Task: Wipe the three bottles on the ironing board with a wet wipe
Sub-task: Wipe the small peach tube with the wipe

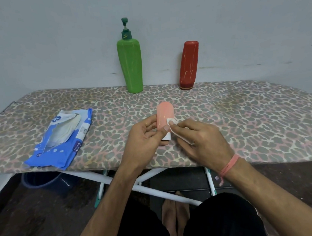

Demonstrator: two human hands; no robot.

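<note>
1. The ironing board (pixel 242 112), with its leopard-print cover, carries everything; work over its near edge, where your hands are now.
2. The green pump bottle (pixel 131 64) stands upright at the far edge against the wall. I judge it unwiped as yet; leave it for later.
3. The blue wipe packet (pixel 61 140) lies torn open to your left, in reach if this wipe dries out.
4. The red bottle (pixel 188 64) stands cap-down, to the right of the green one and well apart from it.
5. Your left hand (pixel 143 138) has its fingers and thumb curled round the lower part of the pink bottle (pixel 164 117), holding it above the board. Keep that hold firm and turn the bottle between strokes.
6. Your right hand (pixel 200 138) pinches the wet wipe (pixel 172 125), one fingertip pressing it to the bottle's lower right side. Sweep along the full length and over the rounded top.
7. Finish with the white cap (pixel 166 137), half hidden behind your left thumb.
</note>
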